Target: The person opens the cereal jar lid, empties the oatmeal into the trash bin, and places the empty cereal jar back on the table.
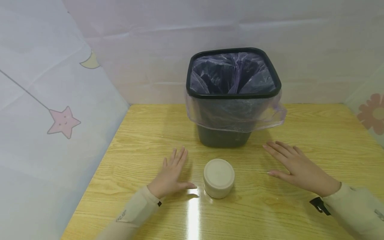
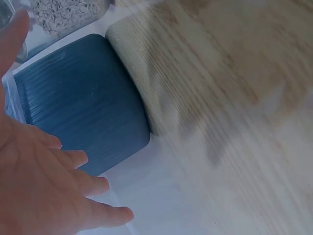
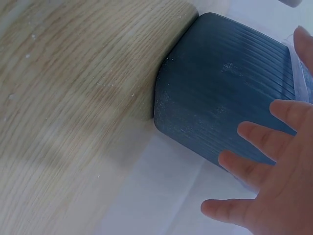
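A round container with a cream lid (image 1: 219, 173) stands upright on the wooden table between my two hands. In the left wrist view, a clear-walled container (image 2: 71, 14) with speckled bits inside shows at the top edge. My left hand (image 1: 169, 175) hovers left of the lidded container, fingers straight and spread, holding nothing. To the right, farther off, my right hand (image 1: 295, 166) is also spread with straight fingers and holds nothing. Behind the container stands a dark trash bin (image 1: 223, 138), lined with a translucent purple bag (image 1: 237, 115) folded over its rim.
The light wood table (image 1: 144, 140) meets a pale wall covering (image 1: 156, 66) right behind the bin. On the left is another covering with a printed pink star (image 1: 64, 122). A printed flower (image 1: 373, 113) marks the right-hand covering.
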Demonstrator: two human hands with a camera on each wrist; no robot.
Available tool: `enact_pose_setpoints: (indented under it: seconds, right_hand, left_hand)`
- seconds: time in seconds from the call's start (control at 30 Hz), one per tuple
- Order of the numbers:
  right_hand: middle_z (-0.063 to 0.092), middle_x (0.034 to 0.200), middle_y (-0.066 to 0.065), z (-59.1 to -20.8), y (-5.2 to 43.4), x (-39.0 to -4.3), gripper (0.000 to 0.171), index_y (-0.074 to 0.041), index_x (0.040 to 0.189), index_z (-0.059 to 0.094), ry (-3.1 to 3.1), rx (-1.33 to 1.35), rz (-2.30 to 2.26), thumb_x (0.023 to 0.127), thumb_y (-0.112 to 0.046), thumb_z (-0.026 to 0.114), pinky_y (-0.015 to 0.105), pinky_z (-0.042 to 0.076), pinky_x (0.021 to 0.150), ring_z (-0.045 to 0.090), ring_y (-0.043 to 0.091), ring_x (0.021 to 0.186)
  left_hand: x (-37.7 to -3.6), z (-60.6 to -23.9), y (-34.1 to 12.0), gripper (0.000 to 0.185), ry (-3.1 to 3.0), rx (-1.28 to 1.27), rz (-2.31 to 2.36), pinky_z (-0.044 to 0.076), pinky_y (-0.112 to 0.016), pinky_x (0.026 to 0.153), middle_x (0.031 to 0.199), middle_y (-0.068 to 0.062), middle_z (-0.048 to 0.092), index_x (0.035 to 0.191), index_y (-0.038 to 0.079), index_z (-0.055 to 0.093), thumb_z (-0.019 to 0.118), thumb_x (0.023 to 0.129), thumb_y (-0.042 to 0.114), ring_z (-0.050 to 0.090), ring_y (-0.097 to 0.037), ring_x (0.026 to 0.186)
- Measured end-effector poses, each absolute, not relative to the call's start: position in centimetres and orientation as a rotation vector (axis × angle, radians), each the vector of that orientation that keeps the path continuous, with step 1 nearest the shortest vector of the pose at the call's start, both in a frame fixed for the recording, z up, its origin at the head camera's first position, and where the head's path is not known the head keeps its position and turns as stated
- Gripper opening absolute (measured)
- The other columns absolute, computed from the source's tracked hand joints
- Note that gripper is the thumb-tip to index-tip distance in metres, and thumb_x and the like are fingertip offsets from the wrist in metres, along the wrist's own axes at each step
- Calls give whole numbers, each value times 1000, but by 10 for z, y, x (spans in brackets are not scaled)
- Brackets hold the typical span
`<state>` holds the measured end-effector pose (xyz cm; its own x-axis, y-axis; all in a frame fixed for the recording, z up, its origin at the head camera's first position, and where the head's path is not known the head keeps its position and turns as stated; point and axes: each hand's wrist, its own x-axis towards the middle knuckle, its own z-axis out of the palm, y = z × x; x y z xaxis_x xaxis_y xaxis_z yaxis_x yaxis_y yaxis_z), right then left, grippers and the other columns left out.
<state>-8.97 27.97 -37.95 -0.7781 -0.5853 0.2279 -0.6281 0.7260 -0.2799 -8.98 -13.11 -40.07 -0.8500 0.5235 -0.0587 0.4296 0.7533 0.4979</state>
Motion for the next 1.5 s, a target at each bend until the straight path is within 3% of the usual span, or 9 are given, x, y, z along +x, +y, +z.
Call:
enact_pose_setpoints:
  seconds: [0.8, 1.07, 1.23, 1.5]
  right_hand:
    - [40, 145, 21, -385, 275, -86, 83, -19, 154, 28, -2777, 994, 556, 85, -32, 74, 73, 26, 96, 39, 50, 124]
    - [42, 143, 20, -387, 273, -88, 82, -16, 153, 31, -2740, 1027, 546, 85, -33, 74, 67, 33, 90, 40, 45, 124]
    - [43, 142, 21, -387, 272, -89, 82, -16, 152, 32, -2728, 1037, 544, 84, -33, 75, 66, 34, 89, 41, 44, 124]
    - [43, 142, 20, -387, 269, -89, 81, -16, 152, 32, -2717, 1047, 543, 85, -35, 73, 64, 34, 91, 41, 43, 124]
  left_hand:
    - [-77, -412, -109, 111, 2576, 861, 890, 13, -68, 108, 159, -22, 9, 153, -4, 9, 79, 78, 40, 4, -46, 143]
    - [-78, -408, -105, 112, 2482, 845, 1020, 11, -53, 116, 159, -22, 7, 153, -3, 6, 80, 78, 34, 2, -39, 145]
    - [-79, -408, -101, 114, 2438, 814, 1087, 13, -50, 116, 159, -23, 8, 153, -3, 7, 82, 76, 33, 7, -37, 146]
    - [-79, -411, -95, 119, 2362, 716, 1161, 16, -47, 116, 161, -14, 8, 156, 6, 4, 85, 73, 33, 10, -27, 147]
